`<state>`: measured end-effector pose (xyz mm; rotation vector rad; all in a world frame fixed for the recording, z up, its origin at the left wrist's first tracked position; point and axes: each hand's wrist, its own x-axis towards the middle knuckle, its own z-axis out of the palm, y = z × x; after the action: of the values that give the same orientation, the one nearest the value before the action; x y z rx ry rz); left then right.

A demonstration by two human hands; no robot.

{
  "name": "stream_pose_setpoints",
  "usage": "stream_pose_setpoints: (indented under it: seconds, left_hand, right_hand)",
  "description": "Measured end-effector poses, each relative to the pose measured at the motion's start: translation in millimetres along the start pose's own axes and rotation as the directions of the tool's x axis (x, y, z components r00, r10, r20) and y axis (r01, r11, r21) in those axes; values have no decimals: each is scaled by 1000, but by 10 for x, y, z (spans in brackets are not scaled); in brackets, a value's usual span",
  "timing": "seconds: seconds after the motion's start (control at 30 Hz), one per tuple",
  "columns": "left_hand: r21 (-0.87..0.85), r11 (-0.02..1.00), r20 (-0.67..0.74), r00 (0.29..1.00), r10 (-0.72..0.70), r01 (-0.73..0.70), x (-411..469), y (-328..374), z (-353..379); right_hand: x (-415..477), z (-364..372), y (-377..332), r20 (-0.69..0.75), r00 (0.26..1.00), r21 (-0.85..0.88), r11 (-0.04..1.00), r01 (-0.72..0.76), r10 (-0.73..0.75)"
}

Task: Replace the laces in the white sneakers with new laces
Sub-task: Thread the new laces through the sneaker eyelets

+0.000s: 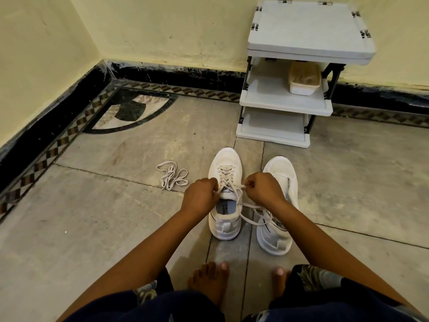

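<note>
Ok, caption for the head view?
Left hand and right hand pinch lace ends on one sneaker; loose lace beside it.

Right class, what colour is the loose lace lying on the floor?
The loose lace is off-white; the head view shows it best.

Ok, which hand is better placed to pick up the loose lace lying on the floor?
Left, probably. The loose lace lies left of the laced sneaker, nearer the left hand. The right hand sits across that shoe and would have to reach over it. Both hands pinch the threaded lace.
</note>
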<state>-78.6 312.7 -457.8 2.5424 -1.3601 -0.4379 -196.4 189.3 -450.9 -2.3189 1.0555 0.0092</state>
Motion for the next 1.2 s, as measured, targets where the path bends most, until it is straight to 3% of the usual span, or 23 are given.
stream_pose_setpoints:
  seconds: [0.13,0.23,0.3,0.37,0.43,0.53,0.67,0.77,0.9,1.0,1.1,1.2]
  left_hand:
    - [30,999,1,1000,-19,19,15,25,-12]
    - [28,999,5,1000,-26,26,9,32,-19]
    - [-31,998,4,999,-51,52,3,7,-27]
    - [-117,989,-17,995,-94,92,0,-14,-62]
    - [-279,956,-59,991,-116,96,30,6,-129]
    - [-579,812,-59,991,-123,66,83,149,-320]
    - [-813,551,212,977,-22,188,75,363,-585]
    - [-843,513,250,962,113,159,35,359,-587]
    - [-864,465,216,976,-8,195,22,179,-558]
    - [-859,442,244,966,-88,258,20,0,-575]
    - [-823,502,234,964,-128,267,33,-40,-581]
    - [-834,487,248,965,-89,259,66,78,-534]
  right_hand:
    - [39,-116,18,-21,999,13,999,-46,46]
    - [69,-178,36,115,985,35,991,-131,127]
    - [88,-277,5,212,958,254,936,-244,193]
    - [95,-427,-79,276,940,586,740,-329,199]
    - [103,-597,-179,280,947,804,501,-320,155]
    - [114,-778,-370,293,956,932,214,-293,36]
    - [135,-885,-635,268,961,964,25,-266,-64]
    - [169,-842,-680,223,974,975,-12,-224,-26]
    - [205,-803,-518,169,976,986,-13,-169,138]
    - [214,-768,-334,134,957,987,48,-151,258]
    - [210,-688,-258,162,951,985,16,-172,263]
    - [193,-634,-305,182,958,983,-21,-181,220]
